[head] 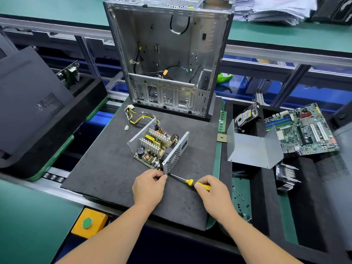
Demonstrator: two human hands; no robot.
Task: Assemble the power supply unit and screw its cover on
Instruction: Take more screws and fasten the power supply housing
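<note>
Both bare forearms reaching forward from the lower edge, converging. Left hand (149,187) knuckles up, thumb and fingertips pinched together at the tip of the screwdriver (190,182). Right hand (214,195) just beside it, palm down, fingers curled around the yellow handle

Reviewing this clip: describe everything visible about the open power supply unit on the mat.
The power supply unit sits uncovered on the dark foam mat, turned at an angle. Its base is grey sheet metal with two upright perforated end walls. Inside are a circuit board, finned aluminium heatsinks, a black capacitor and copper-wound coils. A yellow and black cable bundle trails from its far end. The left hand pinches at its near corner, where the screwdriver tip, held by the right hand, meets it.
</note>
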